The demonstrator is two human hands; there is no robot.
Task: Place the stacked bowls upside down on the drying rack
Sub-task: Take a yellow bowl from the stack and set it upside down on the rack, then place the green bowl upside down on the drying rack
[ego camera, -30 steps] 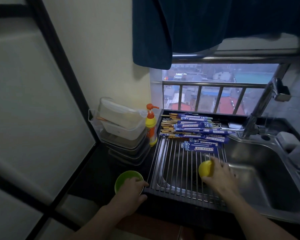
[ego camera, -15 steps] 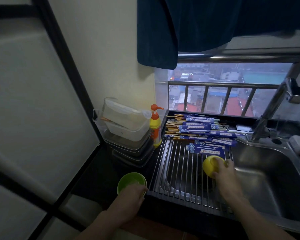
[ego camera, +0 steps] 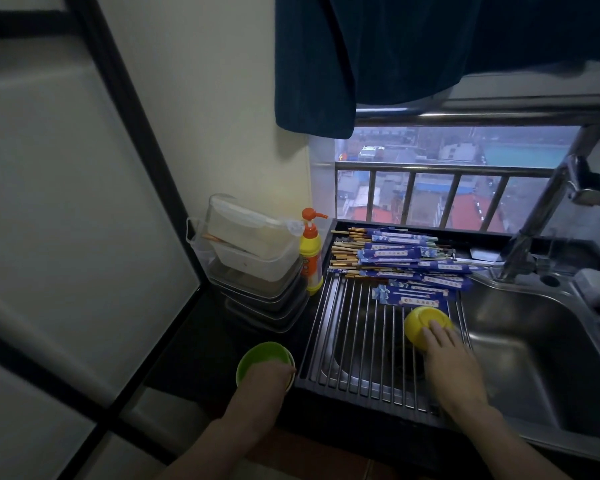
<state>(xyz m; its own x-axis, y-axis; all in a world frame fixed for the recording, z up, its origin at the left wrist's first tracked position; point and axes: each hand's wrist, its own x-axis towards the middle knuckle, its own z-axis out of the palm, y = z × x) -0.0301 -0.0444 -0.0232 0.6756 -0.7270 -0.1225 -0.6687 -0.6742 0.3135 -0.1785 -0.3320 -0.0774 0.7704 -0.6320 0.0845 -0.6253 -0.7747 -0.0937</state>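
Note:
A yellow bowl [ego camera: 420, 324] lies tipped, mouth mostly down, on the metal drying rack [ego camera: 354, 327] over the sink's left part. My right hand [ego camera: 447, 355] rests on its near side, fingers over the bowl. On the dark counter left of the rack stands a green bowl [ego camera: 260, 358], mouth up, with a second rim showing at its right edge. My left hand [ego camera: 269, 377] grips its near rim.
Several blue-sleeved chopstick packs [ego camera: 406, 261] cover the rack's far end. A yellow soap bottle [ego camera: 310, 258] and stacked clear containers [ego camera: 253, 258] stand at the back left. The steel sink basin [ego camera: 534, 358] and tap [ego camera: 534, 230] are to the right.
My right hand has carried the yellow bowl farther back along the rack and turned it over toward mouth down. The left hand stays on the green bowl.

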